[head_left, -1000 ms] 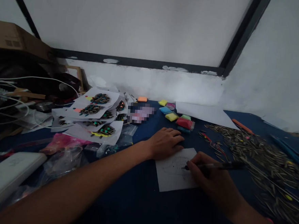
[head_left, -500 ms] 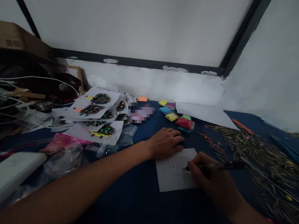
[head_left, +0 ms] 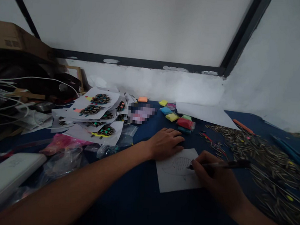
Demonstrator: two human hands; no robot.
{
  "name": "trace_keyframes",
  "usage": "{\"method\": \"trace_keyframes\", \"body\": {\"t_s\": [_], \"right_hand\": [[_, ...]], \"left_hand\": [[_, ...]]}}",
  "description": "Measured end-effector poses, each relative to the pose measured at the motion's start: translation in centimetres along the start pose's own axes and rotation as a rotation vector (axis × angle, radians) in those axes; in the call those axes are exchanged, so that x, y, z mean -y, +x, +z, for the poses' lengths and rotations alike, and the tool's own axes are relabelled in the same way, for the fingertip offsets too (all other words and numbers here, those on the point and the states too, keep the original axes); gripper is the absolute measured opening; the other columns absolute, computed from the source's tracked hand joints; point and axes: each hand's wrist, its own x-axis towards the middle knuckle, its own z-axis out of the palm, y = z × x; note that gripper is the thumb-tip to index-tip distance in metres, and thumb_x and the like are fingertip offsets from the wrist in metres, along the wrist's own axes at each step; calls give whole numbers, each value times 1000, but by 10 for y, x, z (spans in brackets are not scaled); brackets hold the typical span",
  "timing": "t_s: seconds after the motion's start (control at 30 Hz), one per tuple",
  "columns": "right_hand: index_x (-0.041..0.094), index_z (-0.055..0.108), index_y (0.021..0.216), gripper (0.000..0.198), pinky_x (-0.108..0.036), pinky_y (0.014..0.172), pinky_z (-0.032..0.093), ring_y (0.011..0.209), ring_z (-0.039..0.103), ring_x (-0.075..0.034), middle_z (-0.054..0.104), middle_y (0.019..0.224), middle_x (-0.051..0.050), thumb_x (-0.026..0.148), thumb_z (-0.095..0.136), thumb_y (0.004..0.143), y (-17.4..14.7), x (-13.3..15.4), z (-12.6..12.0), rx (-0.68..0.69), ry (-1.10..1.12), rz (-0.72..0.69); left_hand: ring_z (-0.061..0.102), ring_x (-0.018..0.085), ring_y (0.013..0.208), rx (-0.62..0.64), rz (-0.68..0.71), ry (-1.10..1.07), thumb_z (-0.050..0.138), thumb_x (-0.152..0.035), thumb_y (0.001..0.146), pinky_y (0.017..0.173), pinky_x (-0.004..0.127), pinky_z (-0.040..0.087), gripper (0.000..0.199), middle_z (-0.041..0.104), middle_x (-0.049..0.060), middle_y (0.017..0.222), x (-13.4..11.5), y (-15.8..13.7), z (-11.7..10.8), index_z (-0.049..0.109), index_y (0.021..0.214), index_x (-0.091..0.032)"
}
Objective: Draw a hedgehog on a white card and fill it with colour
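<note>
Drawing cleanly here calls for a steady base: the paper point(head_left: 169, 182) lies on the table point(head_left: 133, 197) toward five o'clock in the view. The left hand point(head_left: 165, 145), at the paper's eleven o'clock, lies flat with fingers loosely spread, gripping nothing; it should press evenly. The right hand point(head_left: 213, 175), toward three o'clock, has its fingers pinched around the pen point(head_left: 236, 164), its tip beside the drawing point(head_left: 180, 165). Short, light strokes would suit best, with the palm clear of the lines.

Both hands point(head_left: 166, 143) are bare — the forearms point(head_left: 101, 176) too.
</note>
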Motion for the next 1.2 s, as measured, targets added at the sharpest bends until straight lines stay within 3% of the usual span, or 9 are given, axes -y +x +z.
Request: {"method": "trace_keyframes", "body": {"t_s": [1.2], "right_hand": [[23, 47, 62, 25, -23, 39, 27, 42, 41, -11, 43, 49, 5, 37, 48, 82, -1, -4, 3, 47, 15, -1]], "left_hand": [[49, 22, 120, -4, -12, -17, 42, -37, 94, 101, 38, 36, 35, 52, 7, 132, -1, 0, -1, 54, 122, -19]]}}
